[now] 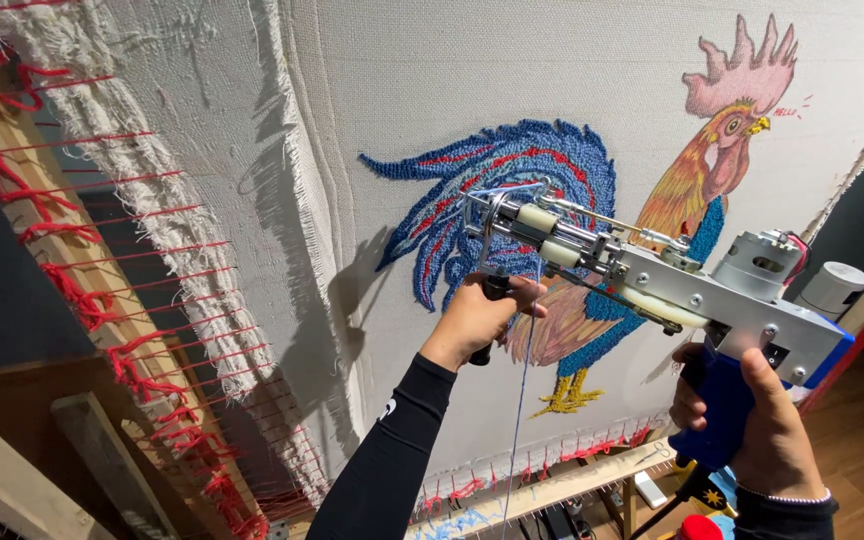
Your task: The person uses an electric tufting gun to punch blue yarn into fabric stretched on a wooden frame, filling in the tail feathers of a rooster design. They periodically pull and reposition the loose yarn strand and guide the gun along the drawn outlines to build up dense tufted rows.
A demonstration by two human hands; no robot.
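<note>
Tufting rooster tail on cloth. My left hand clenches tufting gun front handle, right hand wraps blue grip. Next, I judge: steady needle on blue patch, mind yarn.

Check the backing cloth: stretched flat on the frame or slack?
Stretched. The backing cloth lies flat behind the rooster design, its frayed edge laced to the wooden frame by taut red cord.

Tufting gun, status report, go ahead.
Left hand grips front handle. Right hand holds blue grip. Tufting gun at rooster cloth, blue yarn hanging clear.
</note>
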